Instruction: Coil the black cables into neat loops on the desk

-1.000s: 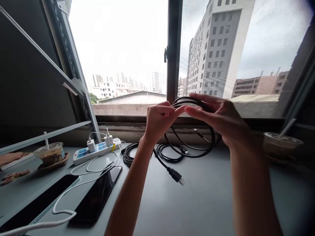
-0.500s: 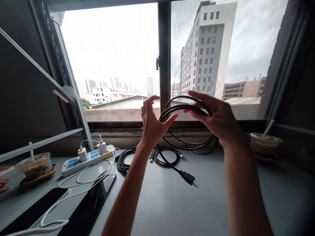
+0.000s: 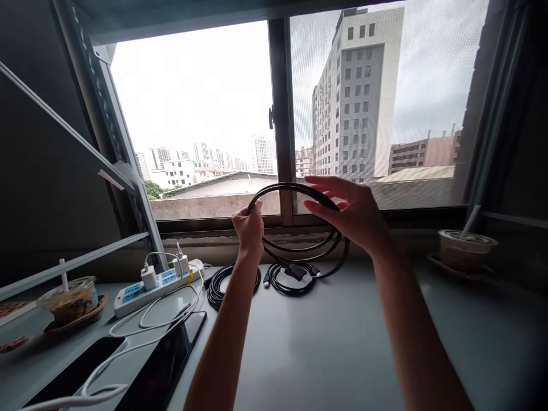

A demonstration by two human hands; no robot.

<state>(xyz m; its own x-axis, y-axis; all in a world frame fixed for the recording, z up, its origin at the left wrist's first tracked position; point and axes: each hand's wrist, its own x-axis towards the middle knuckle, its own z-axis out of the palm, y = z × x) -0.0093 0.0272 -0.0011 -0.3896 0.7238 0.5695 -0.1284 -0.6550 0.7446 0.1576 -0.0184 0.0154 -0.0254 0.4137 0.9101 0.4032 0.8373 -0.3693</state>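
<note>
A black HDMI cable (image 3: 286, 186), wound in several loose loops, is held up in front of the window. On its left side, my left hand (image 3: 249, 231) is closed in a fist round the strands. My right hand (image 3: 353, 211) curves round the loops' upper right, the strands passing between thumb and fingers in a loose grip. The cable's lower loops hang between the hands, and a black plug (image 3: 295, 272) with a pale tip hangs low in front of a second coiled black cable (image 3: 293, 292) on the table. Behind my left forearm lies another black coil (image 3: 213, 288).
To the left are a white power strip (image 3: 128, 305) with chargers, white cords (image 3: 141, 326), a dark tablet (image 3: 165, 359) and a phone (image 3: 81, 365). Iced drinks stand at the left (image 3: 71, 302) and right (image 3: 466, 251). A person's hand (image 3: 13, 344) shows at the far left.
My left hand has gone from spread fingers to a fist on the loops. My right hand and the loops have shifted left and lower. The hanging plug has moved up and left.
</note>
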